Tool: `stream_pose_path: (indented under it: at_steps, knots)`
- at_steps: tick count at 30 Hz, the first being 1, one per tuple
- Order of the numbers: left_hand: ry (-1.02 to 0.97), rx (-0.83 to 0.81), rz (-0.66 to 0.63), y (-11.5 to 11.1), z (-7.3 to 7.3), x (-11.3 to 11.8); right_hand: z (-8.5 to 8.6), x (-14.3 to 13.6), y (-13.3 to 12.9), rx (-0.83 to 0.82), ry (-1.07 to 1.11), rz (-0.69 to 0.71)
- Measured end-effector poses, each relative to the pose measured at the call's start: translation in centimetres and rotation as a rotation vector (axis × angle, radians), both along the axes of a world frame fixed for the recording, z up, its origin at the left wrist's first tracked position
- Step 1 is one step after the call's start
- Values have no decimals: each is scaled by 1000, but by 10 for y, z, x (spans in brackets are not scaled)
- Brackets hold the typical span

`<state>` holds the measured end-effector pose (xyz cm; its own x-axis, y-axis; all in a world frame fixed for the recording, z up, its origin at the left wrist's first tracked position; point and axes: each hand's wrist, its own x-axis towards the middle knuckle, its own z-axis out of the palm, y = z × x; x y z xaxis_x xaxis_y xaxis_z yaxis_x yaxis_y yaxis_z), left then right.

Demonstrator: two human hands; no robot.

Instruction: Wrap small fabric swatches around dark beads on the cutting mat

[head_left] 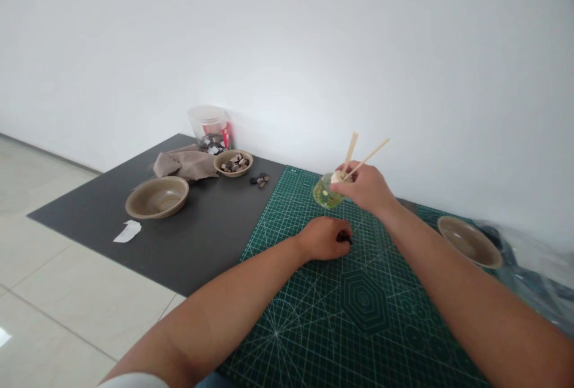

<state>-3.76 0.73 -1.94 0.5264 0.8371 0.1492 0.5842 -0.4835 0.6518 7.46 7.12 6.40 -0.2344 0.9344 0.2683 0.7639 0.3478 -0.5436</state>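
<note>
My right hand is closed at the mouth of a small clear jar with a green and yellow pattern. Its fingers grip a whitish rounded piece, and two thin wooden sticks slant upward from there. Whether the sticks are fixed in the piece is hard to see. Lower on the green cutting mat, my left hand rests with thumb and fingers curled round a small dark piece, mostly hidden by the fingers.
To the left on the dark table stand a brown bowl, a smaller bowl of dark chips, loose chips, a cloth, a clear tub and a paper scrap. Another bowl sits right, beside clear plastic.
</note>
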Motion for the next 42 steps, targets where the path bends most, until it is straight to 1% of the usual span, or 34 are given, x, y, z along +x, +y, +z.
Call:
stream_pose_path:
  at_steps: [3, 7, 10, 12, 15, 18, 20, 22, 24, 26, 29, 32, 35, 42]
  knots:
    - [-34, -25, -13, 1, -2, 1, 5, 47, -28, -43, 0, -45]
    - [-61, -51, 42, 1, -4, 3, 0, 100, -55, -78, -50, -151]
    - [-109, -59, 46, 1, -4, 4, -9, 123, -68, -104, -83, -215]
    - [-181, -92, 87, 1, -5, 5, -16, 132, -73, -116, -89, -227]
    - [-295, -170, 207, 3, -2, 10, -27, 141, -74, -127, -88, -223]
    - [-479, -339, 308, 5, 6, 25, -34, 147, -71, -112, -86, -240]
    - [-578, -426, 323, 6, 11, 41, -38, 150, -69, -86, -71, -234]
    - [-650, -466, 334, 7, 15, 58, -42, 150, -68, -33, -51, -223]
    - [-703, -460, 352, 8, 15, 71, -45, 148, -67, 58, -19, -232]
    - [-741, -436, 340, 8, 11, 79, -46, 146, -67, 164, 34, -245]
    - [-744, -412, 318, 7, 2, 80, -46, 144, -67, 261, 111, -239]
    - [-737, -404, 271, 6, -4, 75, -44, 143, -65, 263, 140, -233]
    - [-741, -415, 247, 7, -5, 74, -42, 144, -64, 265, 135, -234]
    - [-724, -409, 234, 10, -7, 77, -40, 145, -61, 333, 195, -341]
